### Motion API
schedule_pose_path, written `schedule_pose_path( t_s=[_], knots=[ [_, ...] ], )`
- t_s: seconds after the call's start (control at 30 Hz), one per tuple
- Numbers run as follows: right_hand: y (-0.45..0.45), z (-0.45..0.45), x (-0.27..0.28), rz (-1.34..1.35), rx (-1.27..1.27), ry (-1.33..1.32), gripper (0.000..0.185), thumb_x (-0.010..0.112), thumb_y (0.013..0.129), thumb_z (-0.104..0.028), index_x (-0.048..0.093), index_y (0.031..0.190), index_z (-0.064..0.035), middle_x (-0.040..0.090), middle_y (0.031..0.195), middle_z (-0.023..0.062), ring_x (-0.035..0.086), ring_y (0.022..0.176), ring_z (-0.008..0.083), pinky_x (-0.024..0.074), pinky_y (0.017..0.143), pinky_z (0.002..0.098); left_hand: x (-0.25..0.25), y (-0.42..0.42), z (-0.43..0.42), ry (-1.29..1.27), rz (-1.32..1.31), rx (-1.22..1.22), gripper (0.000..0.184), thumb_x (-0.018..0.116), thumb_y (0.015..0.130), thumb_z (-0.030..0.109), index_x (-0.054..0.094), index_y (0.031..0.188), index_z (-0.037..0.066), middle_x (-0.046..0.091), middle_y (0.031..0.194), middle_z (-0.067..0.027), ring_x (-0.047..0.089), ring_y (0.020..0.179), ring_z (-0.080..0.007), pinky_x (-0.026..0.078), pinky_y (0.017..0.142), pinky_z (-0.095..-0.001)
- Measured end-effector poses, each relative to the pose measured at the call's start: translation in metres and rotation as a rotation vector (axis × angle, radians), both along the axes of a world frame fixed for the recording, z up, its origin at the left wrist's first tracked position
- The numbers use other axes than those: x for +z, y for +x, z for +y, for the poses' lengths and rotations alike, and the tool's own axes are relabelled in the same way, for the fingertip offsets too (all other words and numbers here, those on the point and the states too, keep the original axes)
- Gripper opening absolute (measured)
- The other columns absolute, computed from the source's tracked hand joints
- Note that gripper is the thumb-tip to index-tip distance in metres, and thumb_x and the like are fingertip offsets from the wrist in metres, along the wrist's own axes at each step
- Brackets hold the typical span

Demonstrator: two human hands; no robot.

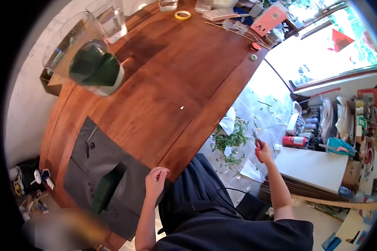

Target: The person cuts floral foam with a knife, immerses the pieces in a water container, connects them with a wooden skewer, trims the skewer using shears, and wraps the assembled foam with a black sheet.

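Note:
My right hand (262, 152) is closed around red-handled scissors (257, 140), held out past the table edge above the floor with the blades pointing away from me. My left hand (156, 180) is at the table's near edge, beside a dark grey sheet (125, 167). Its fingertips are pinched together, and I cannot make out whether anything small is between them. On the sheet lie a dark green block (107, 190), a thin dark tool (88, 149) and several small dark bits. A large glass vase (94, 69) with dark green material inside stands at the far left.
The wooden table (155, 96) carries yellow tape (183, 15), glass containers (113, 27) and a pink box (269, 19) along its far side. Cut leaves (230, 142) litter the floor at right. A white-topped surface (312, 165) and crowded shelves stand beyond.

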State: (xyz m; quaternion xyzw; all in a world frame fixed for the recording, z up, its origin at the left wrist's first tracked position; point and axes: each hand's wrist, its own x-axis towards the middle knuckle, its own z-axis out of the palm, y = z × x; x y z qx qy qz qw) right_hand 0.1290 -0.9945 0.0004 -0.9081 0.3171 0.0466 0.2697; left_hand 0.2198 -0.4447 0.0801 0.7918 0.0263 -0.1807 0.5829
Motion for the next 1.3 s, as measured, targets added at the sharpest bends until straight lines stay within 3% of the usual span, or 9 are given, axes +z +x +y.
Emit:
schedule_pose_path(
  t_s=[0.1, 0.33, 0.63, 0.97, 1.03, 1.07, 1.17, 1.23, 1.3],
  knots=[
    [-0.008, -0.007, 0.053, 0.592, 0.111, -0.461, 0.051, 0.078, 0.073, -0.034, 0.062, 0.105, 0.0013, 0.07, 0.09, 0.0188, 0.069, 0.085, 0.0368, 0.0557, 0.073, 0.0439, 0.022, -0.009, 0.002, 0.104, -0.011, -0.016, 0.016, 0.065, 0.092, 0.014, 0.071, 0.097, 0.0, 0.069, 0.095, -0.0102, 0.068, 0.079, -0.0192, 0.054, 0.073, -0.0285],
    [0.144, 0.148, 0.054, -0.203, 0.459, 0.042, 0.061, 0.078, 0.072, -0.019, 0.052, 0.124, 0.001, 0.066, 0.111, 0.0212, 0.062, 0.106, 0.0405, 0.0495, 0.089, 0.0458, 0.044, -0.061, 0.04, 0.03, -0.133, 0.309, 0.005, 0.069, 0.087, 0.004, 0.066, 0.086, 0.001, 0.068, 0.095, -0.0102, 0.066, 0.083, -0.0161, 0.055, 0.075, -0.0296],
    [0.237, 0.286, 0.068, 0.165, 1.123, -0.357, 0.065, 0.08, 0.074, -0.015, 0.049, 0.13, 0.0001, 0.052, 0.131, 0.0227, 0.049, 0.123, 0.0414, 0.0436, 0.101, 0.0465, 0.077, -0.119, 0.294, 0.561, -0.261, 1.0, 0.015, 0.064, 0.09, 0.005, 0.065, 0.104, 0.001, 0.068, 0.093, -0.008, 0.066, 0.086, -0.0187, 0.053, 0.078, -0.0304],
    [0.384, 0.673, 0.029, -0.339, 1.507, 0.194, 0.071, 0.074, 0.079, -0.019, 0.044, 0.142, -0.0053, 0.036, 0.154, 0.0185, 0.034, 0.14, 0.0392, 0.0342, 0.114, 0.0438, -0.076, 0.027, 0.561, 0.958, -0.076, 0.491, 0.082, 0.082, 0.071, 0.024, 0.042, 0.141, 0.01, 0.051, 0.139, -0.0186, 0.046, 0.131, -0.0344, 0.038, 0.108, -0.0497],
    [0.394, 0.735, 0.04, -0.023, 1.392, -0.055, 0.083, 0.082, 0.073, -0.024, 0.043, 0.146, -0.0151, 0.025, 0.161, 0.0099, 0.019, 0.149, 0.0339, 0.0283, 0.114, 0.0623, -0.068, 0.055, 0.573, 1.038, 0.027, 0.35, 0.087, 0.085, 0.067, 0.03, 0.042, 0.141, 0.012, 0.048, 0.142, -0.0175, 0.045, 0.132, -0.0337, 0.036, 0.107, -0.0524],
    [0.408, 0.75, 0.02, -0.036, 1.415, -0.045, 0.089, 0.085, 0.07, -0.027, 0.042, 0.147, -0.015, 0.027, 0.16, 0.0084, 0.02, 0.149, 0.0319, 0.0257, 0.11, 0.0704, -0.056, 0.064, 0.574, 1.066, 0.098, 0.263, 0.089, 0.086, 0.066, 0.032, 0.042, 0.141, 0.012, 0.046, 0.144, -0.0166, 0.045, 0.131, -0.0334, 0.036, 0.106, -0.053],
    [0.417, 0.776, 0.016, -0.009, 1.438, -0.273, 0.08, 0.088, 0.065, -0.028, 0.051, 0.134, -0.0122, 0.054, 0.139, 0.0107, 0.046, 0.132, 0.0315, 0.0363, 0.105, 0.0514, -0.058, 0.07, 0.58, 1.047, 0.138, 0.123, 0.071, 0.085, 0.067, 0.032, 0.056, 0.13, 0.014, 0.058, 0.132, -0.0151, 0.051, 0.124, -0.0326, 0.035, 0.105, -0.0501],
    [0.42, 0.77, 0.015, 0.001, 1.537, -0.095, 0.046, 0.084, 0.069, -0.018, 0.063, 0.109, -0.007, 0.07, 0.099, 0.0135, 0.062, 0.104, 0.0326, 0.0416, 0.094, 0.0444, -0.058, 0.07, 0.584, 1.018, 0.108, 0.054, 0.057, 0.083, 0.069, 0.031, 0.065, 0.12, 0.012, 0.065, 0.121, -0.0154, 0.054, 0.12, -0.033, 0.033, 0.107, -0.0499],
    [0.421, 0.759, 0.008, -0.115, 1.623, -0.008, 0.028, 0.08, 0.071, -0.014, 0.065, 0.091, -0.0019, 0.069, 0.099, 0.0156, 0.064, 0.096, 0.0331, 0.0463, 0.084, 0.0434, -0.056, 0.055, 0.581, 0.942, -0.085, 0.094, 0.038, 0.08, 0.073, 0.025, 0.07, 0.105, 0.007, 0.069, 0.104, -0.017, 0.061, 0.107, -0.0353, 0.043, 0.097, -0.0447]
  ],
)
